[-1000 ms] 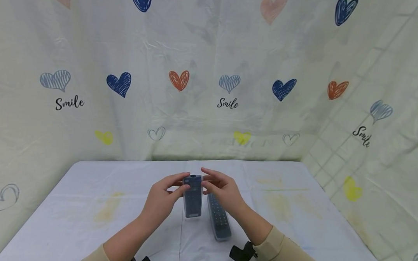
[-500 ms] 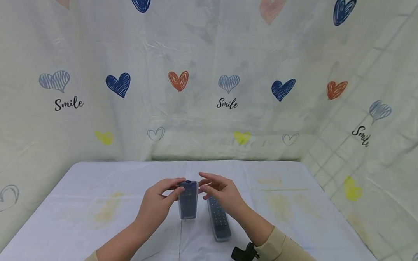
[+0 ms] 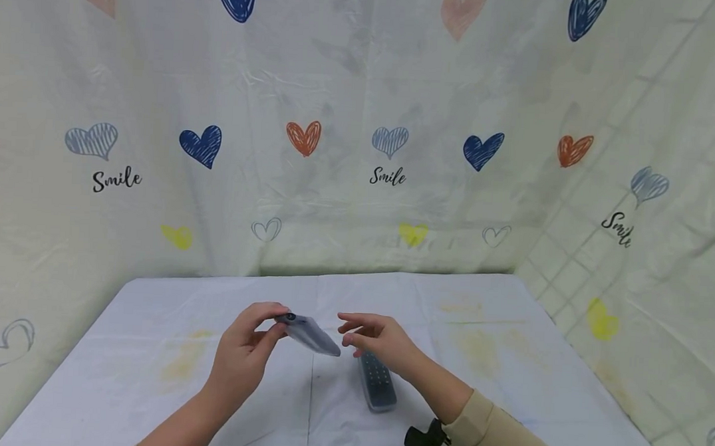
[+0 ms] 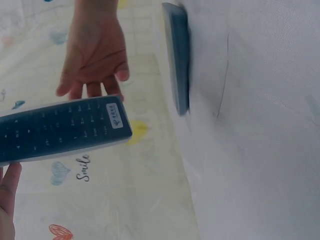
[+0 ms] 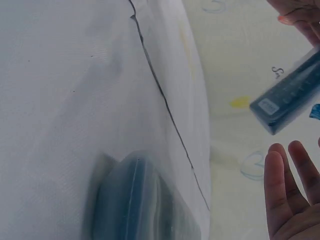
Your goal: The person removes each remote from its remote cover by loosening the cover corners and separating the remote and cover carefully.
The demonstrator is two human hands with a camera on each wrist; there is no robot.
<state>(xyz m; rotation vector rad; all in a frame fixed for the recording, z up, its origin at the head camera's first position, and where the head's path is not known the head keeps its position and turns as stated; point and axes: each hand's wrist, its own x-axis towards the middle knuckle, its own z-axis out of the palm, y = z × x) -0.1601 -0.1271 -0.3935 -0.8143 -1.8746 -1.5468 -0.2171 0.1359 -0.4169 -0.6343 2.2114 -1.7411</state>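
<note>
My left hand (image 3: 241, 347) pinches a dark remote control (image 3: 312, 335) by its far end, thumb near and fingers behind, and holds it tilted above the table. The remote sits in a clear sleeve; rows of buttons and a pale label show on its face in the left wrist view (image 4: 60, 127). Just right of its free end, my right hand (image 3: 385, 344) hovers with loosely bent fingers, holding nothing. Below that hand a second dark remote (image 3: 378, 385), also in a clear cover, lies on the table, its far end hidden by the right hand.
A white cloth with yellowish stains covers the table (image 3: 469, 414). Behind and to the right hangs a pale curtain (image 3: 334, 202) printed with hearts and "Smile". A black wrist-camera mount (image 3: 424, 439) sticks out beside the right sleeve (image 3: 492, 428).
The left hand has moved left and tipped the remote from upright to nearly flat, its free end swinging right. The right hand has come away from the remote and lowered slightly. The second remote stays put.
</note>
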